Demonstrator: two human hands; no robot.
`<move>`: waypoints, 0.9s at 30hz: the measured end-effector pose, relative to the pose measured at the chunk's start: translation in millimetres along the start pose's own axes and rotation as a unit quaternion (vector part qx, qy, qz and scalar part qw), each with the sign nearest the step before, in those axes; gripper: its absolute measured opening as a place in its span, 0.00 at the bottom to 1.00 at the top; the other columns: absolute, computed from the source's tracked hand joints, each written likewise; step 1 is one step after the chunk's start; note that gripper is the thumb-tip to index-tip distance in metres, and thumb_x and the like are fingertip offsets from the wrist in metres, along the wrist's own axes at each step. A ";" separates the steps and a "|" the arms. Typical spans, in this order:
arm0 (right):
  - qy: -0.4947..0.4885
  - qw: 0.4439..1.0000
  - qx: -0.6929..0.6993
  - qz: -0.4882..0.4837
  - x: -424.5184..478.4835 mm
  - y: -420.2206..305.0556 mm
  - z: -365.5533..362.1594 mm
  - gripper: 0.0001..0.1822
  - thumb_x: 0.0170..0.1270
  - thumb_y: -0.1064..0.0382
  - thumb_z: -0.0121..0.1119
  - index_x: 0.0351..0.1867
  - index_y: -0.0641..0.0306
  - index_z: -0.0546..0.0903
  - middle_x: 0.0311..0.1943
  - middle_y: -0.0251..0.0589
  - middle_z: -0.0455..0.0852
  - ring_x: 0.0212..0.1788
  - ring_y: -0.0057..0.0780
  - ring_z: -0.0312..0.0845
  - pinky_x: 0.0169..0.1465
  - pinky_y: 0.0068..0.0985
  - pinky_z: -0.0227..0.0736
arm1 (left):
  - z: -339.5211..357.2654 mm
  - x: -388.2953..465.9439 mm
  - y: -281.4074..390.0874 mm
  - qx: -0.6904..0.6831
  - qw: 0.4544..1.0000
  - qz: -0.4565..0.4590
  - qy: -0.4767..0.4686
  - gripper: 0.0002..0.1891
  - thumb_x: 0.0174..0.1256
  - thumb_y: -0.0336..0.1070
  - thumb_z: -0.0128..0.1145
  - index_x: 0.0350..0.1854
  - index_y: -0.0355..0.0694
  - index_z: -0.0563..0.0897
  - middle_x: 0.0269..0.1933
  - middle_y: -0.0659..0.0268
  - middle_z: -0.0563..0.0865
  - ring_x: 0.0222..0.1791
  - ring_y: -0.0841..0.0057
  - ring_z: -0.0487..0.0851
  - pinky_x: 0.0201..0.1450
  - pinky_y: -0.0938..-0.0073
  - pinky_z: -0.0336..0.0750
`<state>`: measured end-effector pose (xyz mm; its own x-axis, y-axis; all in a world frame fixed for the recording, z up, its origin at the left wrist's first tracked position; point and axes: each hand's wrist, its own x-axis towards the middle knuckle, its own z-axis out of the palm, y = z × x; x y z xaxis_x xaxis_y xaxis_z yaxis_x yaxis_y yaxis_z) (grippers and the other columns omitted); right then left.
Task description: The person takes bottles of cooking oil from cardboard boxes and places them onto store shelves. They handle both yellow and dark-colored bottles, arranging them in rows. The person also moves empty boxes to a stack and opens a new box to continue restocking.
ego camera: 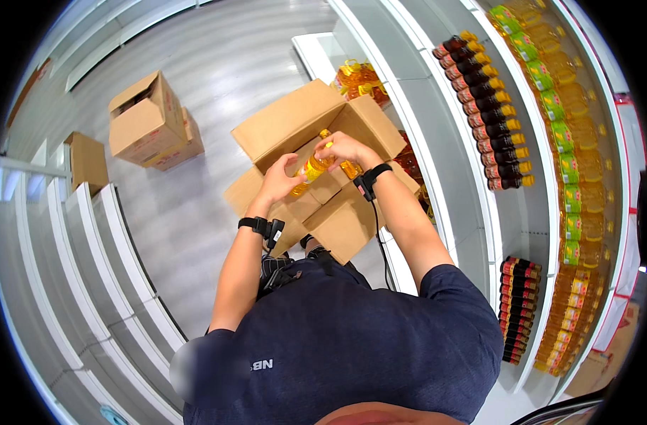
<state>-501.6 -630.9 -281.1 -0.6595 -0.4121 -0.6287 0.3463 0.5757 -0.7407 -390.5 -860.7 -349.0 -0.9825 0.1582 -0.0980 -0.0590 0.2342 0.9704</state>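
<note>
In my right hand (346, 150) is a clear plastic bottle of golden oil (314, 169) with a yellow label, gripped near its upper end and tilted. My left hand (281, 178) curves beside the bottle's lower part, fingers apart, with the thumb close to the label. Both hands are above an open cardboard carton (286, 125), its flaps folded outward. A second oil bottle (351, 169) shows beneath my right hand, which covers its middle. I cannot tell whether that one is held or lies in the carton.
White shelving (435, 196) runs along the right, with rows of dark bottles (485, 117) and oil jugs (562, 159). Larger oil jugs (360, 79) stand low behind the carton. Cardboard boxes (148, 125) sit on the grey floor (159, 212) at the left, near more shelving (90, 297).
</note>
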 end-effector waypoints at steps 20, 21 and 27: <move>0.326 0.942 -0.071 0.043 107.0 126.6 -83.3 0.31 0.59 0.53 0.73 0.58 0.76 0.84 0.47 0.56 0.92 0.51 0.38 0.90 0.53 0.34 0.83 | 31.8 41.7 12.2 -0.058 0.990 -0.124 0.012 0.24 0.49 0.35 0.74 0.49 0.35 0.83 0.40 0.61 0.91 0.40 0.71 0.89 0.46 0.67 0.82; 0.303 0.945 -0.097 0.073 114.5 114.2 -70.7 0.32 0.62 0.50 0.69 0.58 0.78 0.83 0.52 0.62 0.90 0.56 0.48 0.88 0.59 0.37 0.81 | 26.8 35.3 7.9 -0.074 0.988 -0.134 0.034 0.23 0.49 0.34 0.74 0.50 0.35 0.83 0.40 0.62 0.90 0.39 0.72 0.89 0.46 0.68 0.82; 0.269 0.930 -0.093 0.232 146.8 144.2 -59.9 0.39 0.64 0.46 0.66 0.71 0.69 0.74 0.70 0.61 0.78 0.72 0.53 0.74 0.73 0.40 0.70 | 28.5 24.7 -13.9 -0.114 0.977 -0.168 0.071 0.23 0.53 0.29 0.74 0.52 0.35 0.81 0.44 0.66 0.88 0.42 0.77 0.86 0.48 0.70 0.82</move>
<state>-588.4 -566.1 -466.0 -0.7235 0.2961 -0.6236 0.5889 0.7361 -0.3337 -409.0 -832.7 -371.1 -0.9142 -0.0295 -0.4042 -0.4049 0.0277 0.9139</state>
